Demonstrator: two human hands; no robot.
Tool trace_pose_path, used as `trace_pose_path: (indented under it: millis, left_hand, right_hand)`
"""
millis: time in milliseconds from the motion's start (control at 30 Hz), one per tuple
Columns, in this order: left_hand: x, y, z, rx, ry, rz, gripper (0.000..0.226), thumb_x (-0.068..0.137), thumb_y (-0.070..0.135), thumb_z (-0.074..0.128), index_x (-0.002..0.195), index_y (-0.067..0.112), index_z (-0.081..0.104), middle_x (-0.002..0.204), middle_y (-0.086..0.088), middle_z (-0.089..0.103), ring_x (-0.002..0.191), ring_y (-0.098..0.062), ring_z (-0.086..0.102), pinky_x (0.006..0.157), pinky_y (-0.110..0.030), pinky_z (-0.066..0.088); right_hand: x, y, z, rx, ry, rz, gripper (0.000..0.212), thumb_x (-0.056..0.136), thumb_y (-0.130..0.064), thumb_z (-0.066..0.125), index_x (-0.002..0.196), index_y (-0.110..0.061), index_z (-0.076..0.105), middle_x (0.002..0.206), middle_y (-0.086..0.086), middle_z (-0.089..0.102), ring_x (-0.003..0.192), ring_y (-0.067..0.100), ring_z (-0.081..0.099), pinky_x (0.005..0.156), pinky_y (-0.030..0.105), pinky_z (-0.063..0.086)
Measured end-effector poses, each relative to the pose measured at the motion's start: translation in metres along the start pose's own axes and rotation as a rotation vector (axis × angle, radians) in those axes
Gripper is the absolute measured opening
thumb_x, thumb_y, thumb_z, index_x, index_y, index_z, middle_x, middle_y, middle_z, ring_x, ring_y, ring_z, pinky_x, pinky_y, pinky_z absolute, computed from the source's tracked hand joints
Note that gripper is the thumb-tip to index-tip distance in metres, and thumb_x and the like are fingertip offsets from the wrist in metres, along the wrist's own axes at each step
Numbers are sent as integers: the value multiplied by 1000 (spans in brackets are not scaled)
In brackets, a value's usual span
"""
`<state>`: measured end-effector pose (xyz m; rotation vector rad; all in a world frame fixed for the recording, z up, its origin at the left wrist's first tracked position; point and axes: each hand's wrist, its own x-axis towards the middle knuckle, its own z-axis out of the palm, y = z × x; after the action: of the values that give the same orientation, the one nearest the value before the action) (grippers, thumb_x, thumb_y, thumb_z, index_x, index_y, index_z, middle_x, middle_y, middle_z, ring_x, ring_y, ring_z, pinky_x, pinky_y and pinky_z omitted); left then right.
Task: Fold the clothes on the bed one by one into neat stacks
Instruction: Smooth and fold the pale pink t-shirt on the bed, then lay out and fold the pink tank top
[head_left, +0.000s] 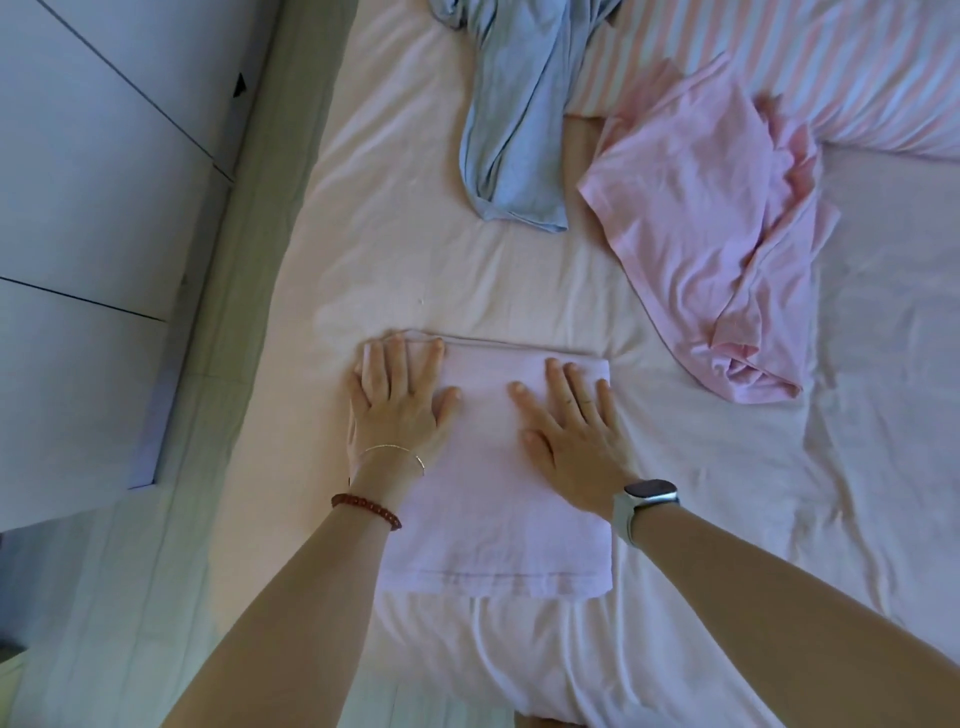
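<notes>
A pale lilac garment (493, 499) lies folded into a neat rectangle on the bed (395, 249), near the front. My left hand (397, 402) presses flat on its far left corner, fingers straight. My right hand (571, 431) lies flat on its far right part, fingers spread. Beyond them a blue-grey garment (514, 119) lies crumpled and unfolded at the top middle. A pink T-shirt (711, 218) lies rumpled to the right of it.
A pink-and-white striped pillow (857, 73) sits at the top right. The bed's left edge runs beside white cabinet doors (93, 171). Wrinkled pale pink sheet stretches out on the right (857, 415).
</notes>
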<state>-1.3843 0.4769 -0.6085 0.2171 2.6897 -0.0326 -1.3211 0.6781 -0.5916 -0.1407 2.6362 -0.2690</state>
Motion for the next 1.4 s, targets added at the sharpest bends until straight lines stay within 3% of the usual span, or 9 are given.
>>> trace_pose_path:
  millis: [167,267,400,467,633,900,1100,1300,1400]
  left_hand:
    - [-11,20,-30,-143,131,-68,57,88,32,49,142,26,33,151,-15,21,141,-33,14,106,-62,10]
    - [-36,48,-34,-317,301,-83,58,76,11,69,132,7,51,142,-24,38,134,-43,32,102,-70,15]
    - [-61,91,-30,-417,287,-92,59,72,5,72,128,3,54,139,-24,44,131,-45,36,100,-70,19]
    - [-68,109,-29,-435,241,-70,56,72,4,72,126,4,56,136,-22,47,129,-43,39,100,-69,22]
    - [-75,132,-32,-443,259,-4,47,67,-1,74,112,0,64,126,-22,56,120,-43,50,94,-63,36]
    - [-91,180,-63,-685,236,160,39,80,-1,61,119,-1,56,137,-21,41,126,-38,40,101,-45,40]
    - [-116,260,-64,-598,233,370,45,76,2,66,120,-2,56,134,-24,45,124,-41,43,99,-47,39]
    - [-108,323,-36,-374,-103,193,93,81,42,64,148,32,1,156,-7,-10,143,-27,-1,110,-46,21]
    - [-105,340,-22,-131,-259,319,88,76,53,64,145,41,11,155,-4,-18,143,-28,-6,109,-45,22]
  right_hand:
    - [-11,19,-40,315,364,29,42,87,-14,48,127,-4,54,132,17,53,121,34,52,96,48,42]
    - [-17,55,-61,203,516,191,44,81,-11,65,124,-2,57,127,20,55,117,39,53,92,50,42]
    - [-7,115,-77,136,256,483,68,91,-33,53,148,-29,17,156,7,9,143,31,8,111,53,14]
    - [-2,137,-74,179,132,492,74,90,-34,53,148,-37,7,157,6,-1,142,34,8,109,52,21]
    - [1,157,-66,244,127,484,44,89,-12,49,133,-11,47,128,19,46,114,39,44,90,39,35]
    - [-118,153,-56,522,333,311,23,88,-9,54,110,-7,61,98,11,57,88,33,54,74,40,46]
    - [-244,192,5,783,279,709,15,84,3,58,96,-2,65,94,15,61,86,34,59,69,23,33]
    - [-307,246,10,986,587,935,11,87,3,53,89,-7,57,74,7,58,66,25,53,58,25,37]
    - [-320,271,9,1064,648,941,13,88,2,51,88,-10,55,61,1,56,54,19,54,49,16,41]
